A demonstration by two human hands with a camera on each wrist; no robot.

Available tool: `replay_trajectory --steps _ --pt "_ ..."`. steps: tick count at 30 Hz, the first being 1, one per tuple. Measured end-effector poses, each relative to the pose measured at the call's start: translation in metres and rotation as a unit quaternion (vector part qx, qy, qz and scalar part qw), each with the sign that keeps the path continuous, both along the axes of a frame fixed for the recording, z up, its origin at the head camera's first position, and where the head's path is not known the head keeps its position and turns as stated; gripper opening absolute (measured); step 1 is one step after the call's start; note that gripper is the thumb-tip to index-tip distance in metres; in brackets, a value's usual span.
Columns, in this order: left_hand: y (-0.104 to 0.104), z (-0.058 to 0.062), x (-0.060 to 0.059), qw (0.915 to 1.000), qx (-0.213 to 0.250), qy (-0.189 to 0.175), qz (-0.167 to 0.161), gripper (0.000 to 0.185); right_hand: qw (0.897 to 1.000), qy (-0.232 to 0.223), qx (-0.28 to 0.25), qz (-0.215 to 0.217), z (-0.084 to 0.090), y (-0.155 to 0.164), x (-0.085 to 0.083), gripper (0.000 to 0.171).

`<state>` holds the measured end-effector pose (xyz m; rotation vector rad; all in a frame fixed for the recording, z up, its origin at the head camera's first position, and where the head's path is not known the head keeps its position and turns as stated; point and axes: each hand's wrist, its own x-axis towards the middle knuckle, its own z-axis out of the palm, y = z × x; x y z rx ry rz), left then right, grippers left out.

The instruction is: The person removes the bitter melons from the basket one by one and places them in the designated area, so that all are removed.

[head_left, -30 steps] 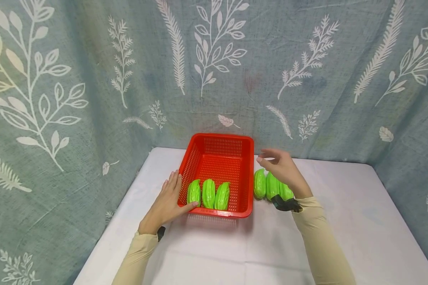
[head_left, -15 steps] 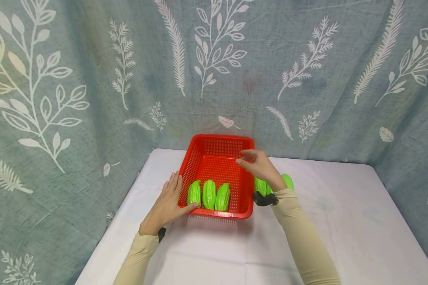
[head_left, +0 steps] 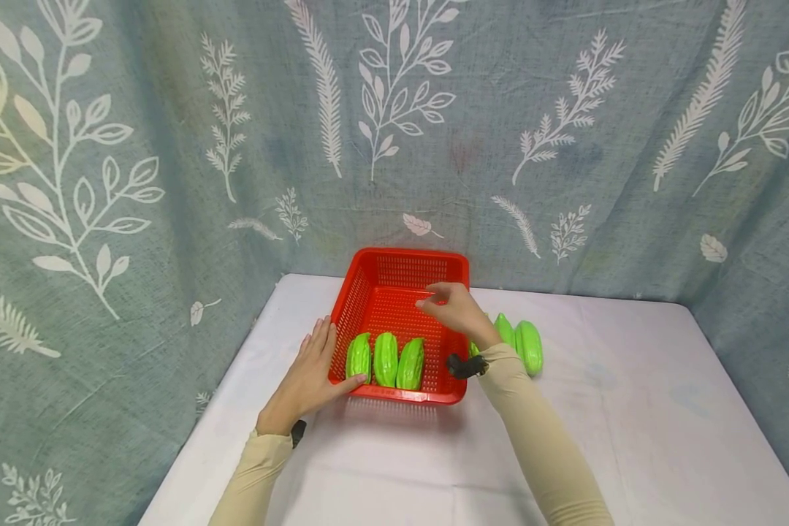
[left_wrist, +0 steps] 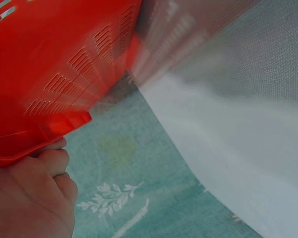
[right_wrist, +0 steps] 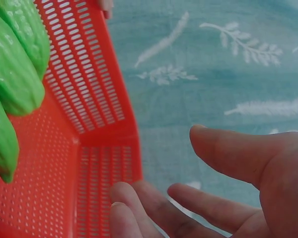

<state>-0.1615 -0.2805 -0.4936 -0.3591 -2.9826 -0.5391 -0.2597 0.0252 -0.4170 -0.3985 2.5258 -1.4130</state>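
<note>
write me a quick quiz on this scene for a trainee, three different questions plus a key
1. How many bright green, ridged, oblong gourds lie inside the red, rectangular, perforated plastic basket?
2. True or false: the right grip holds nothing.
3. In the head view, where do the outside gourds lie? a) left of the basket b) right of the basket c) behind the basket

Key: 1. three; 2. true; 3. b

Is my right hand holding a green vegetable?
No, the right hand has nothing between its thumb and fingers.
</note>
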Motion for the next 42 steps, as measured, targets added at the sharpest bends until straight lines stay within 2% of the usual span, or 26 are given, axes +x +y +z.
replay_trajectory --steps 8,20,42 --pt "0.000 0.000 0.000 1.0000 0.007 0.001 -0.004 0.123 0.999 -0.021 0.026 -0.008 -0.011 -0.013 -0.006 0.059" --pt "0.000 0.000 0.001 0.9999 0.011 0.001 -0.005 0.123 0.997 -0.046 0.065 -0.014 -0.039 -0.024 -0.012 0.060" --pt "-0.001 -0.001 0.000 0.9999 0.009 0.003 -0.005 0.122 0.994 -0.045 0.097 -0.003 -0.045 -0.032 -0.007 0.061"
